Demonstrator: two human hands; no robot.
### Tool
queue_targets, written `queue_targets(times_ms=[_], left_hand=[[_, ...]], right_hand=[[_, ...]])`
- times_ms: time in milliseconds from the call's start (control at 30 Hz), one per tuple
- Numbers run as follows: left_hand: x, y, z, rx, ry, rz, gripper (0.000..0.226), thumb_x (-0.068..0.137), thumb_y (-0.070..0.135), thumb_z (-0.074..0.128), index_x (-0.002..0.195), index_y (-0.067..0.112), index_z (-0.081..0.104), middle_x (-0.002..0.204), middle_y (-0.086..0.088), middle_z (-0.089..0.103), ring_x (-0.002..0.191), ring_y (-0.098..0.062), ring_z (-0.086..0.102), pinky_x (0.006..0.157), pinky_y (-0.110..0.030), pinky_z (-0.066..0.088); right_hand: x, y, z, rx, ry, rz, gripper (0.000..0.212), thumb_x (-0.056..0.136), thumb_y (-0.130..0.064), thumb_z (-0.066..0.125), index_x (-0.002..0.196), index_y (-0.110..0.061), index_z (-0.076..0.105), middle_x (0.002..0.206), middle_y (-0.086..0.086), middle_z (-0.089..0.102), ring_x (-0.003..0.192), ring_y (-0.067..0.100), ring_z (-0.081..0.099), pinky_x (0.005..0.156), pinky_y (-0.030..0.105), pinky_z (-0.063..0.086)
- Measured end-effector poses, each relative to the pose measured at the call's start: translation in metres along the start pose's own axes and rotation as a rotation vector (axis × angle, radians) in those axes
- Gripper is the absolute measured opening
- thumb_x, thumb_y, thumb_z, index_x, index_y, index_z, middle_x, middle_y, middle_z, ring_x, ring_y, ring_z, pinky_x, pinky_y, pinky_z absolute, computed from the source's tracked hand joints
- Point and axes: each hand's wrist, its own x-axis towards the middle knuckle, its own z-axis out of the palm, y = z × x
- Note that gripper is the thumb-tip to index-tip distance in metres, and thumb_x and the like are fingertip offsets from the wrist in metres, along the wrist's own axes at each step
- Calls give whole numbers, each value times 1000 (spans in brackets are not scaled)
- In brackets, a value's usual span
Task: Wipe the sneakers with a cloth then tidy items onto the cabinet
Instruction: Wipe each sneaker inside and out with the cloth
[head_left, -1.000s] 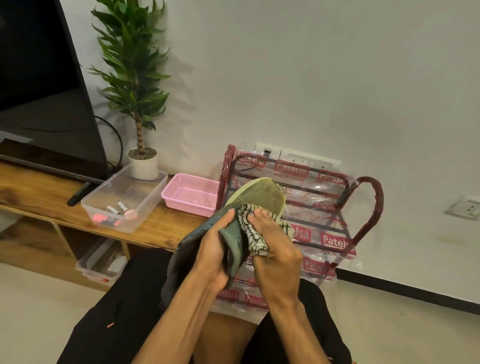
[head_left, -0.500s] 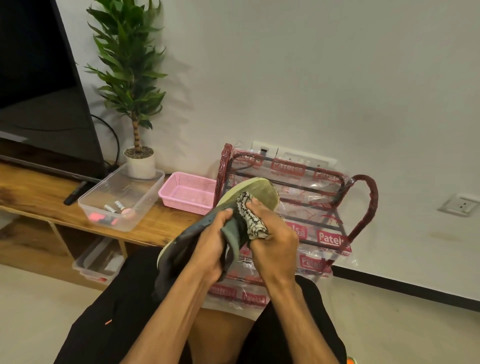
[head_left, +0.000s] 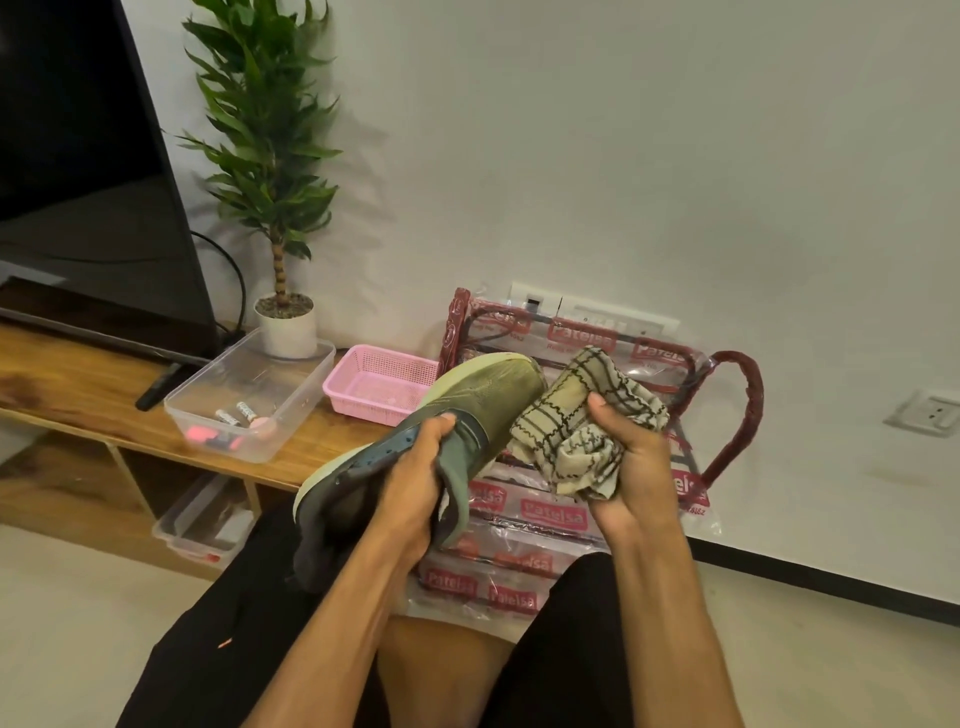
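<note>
Left hand (head_left: 415, 488) grips an olive-green, pale-soled sneaker (head_left: 415, 441) tilted toe-up above the lap; right hand (head_left: 631, 457) clutches a crumpled cream, dark-checked cloth (head_left: 582, 421) just beside its toe.

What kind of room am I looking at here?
Most likely a home living room: a large television stands on a low wooden cabinet by a potted plant, and a plastic-wrapped shoe rack stands against the wall.

Sneaker (head_left: 467, 410) in left hand (head_left: 415, 488): matt woven mesh, smooth pale sole. Cloth (head_left: 582, 441) in right hand (head_left: 628, 462): soft, crumpled. Beyond the hands: rack (head_left: 727, 415) under glossy plastic wrap; wood-grain cabinet (head_left: 78, 384) left.
</note>
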Motion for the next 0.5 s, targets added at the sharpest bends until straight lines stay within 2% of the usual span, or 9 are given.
queue_targets(times_ms=[67, 100, 133, 167, 233, 300, 333, 433, 500], left_hand=[[-1, -2, 1, 7, -9, -9, 31, 90, 38, 61, 96, 10, 74, 98, -14, 76, 89, -25, 69, 88, -40, 52], [-1, -3, 0, 11, -14, -13, 31, 90, 37, 61, 98, 10, 73, 98, -14, 76, 91, -25, 70, 89, -40, 52], [-2, -3, 1, 12, -20, -14, 31, 91, 37, 60, 99, 10, 73, 98, -14, 76, 92, -26, 70, 90, -41, 52], [-2, -3, 0, 14, -27, -16, 31, 91, 37, 60, 100, 10, 73, 97, -14, 76, 93, -27, 70, 90, -41, 52], [-3, -4, 0, 26, -34, -18, 30, 92, 37, 59, 97, 11, 74, 96, -13, 76, 95, -28, 70, 91, -41, 52], [-2, -6, 0, 53, -27, -5, 28, 93, 36, 58, 90, 15, 77, 93, -8, 77, 95, -25, 71, 91, -39, 52], [-2, -7, 0, 75, -15, 6, 29, 93, 36, 58, 84, 18, 79, 92, -5, 78, 96, -23, 70, 92, -38, 52], [-2, -9, 0, 125, 16, 21, 29, 91, 37, 60, 76, 22, 80, 92, -3, 77, 91, -18, 71, 88, -36, 52], [-3, -9, 0, 142, 26, 24, 26, 92, 37, 60, 79, 19, 75, 84, -4, 75, 75, -11, 69, 75, -30, 51]], right_hand=[[-3, -3, 0, 68, -94, 102, 19, 75, -3, 67, 89, -6, 79, 104, 17, 74, 92, 32, 72, 81, 54, 59], [-5, -4, 1, 83, -117, 120, 18, 77, -4, 63, 81, -8, 80, 97, 15, 75, 86, 29, 74, 73, 49, 61], [-5, -5, 2, 80, -127, 130, 19, 79, -5, 62, 77, -9, 80, 94, 13, 75, 82, 27, 74, 70, 46, 62], [-5, -5, 3, 62, -125, 134, 18, 80, -6, 63, 77, -9, 81, 94, 13, 75, 83, 28, 74, 73, 47, 61], [-5, -4, 5, 5, -75, 115, 14, 83, -9, 67, 91, -6, 78, 104, 17, 74, 94, 33, 72, 87, 53, 57], [-5, -3, 9, -58, 3, 43, 35, 82, -13, 73, 114, -1, 68, 112, 20, 72, 100, 35, 71, 91, 55, 54], [-5, -2, 12, -92, 39, -13, 42, 81, -15, 74, 119, -1, 64, 111, 19, 72, 99, 33, 72, 89, 54, 55], [-3, -4, 15, -177, 99, -182, 31, 82, -16, 74, 111, -10, 67, 102, 9, 76, 94, 25, 74, 84, 48, 59], [-7, -6, 16, -125, 41, -155, 33, 81, -19, 73, 112, -9, 67, 106, 12, 75, 95, 27, 73, 82, 46, 61]])
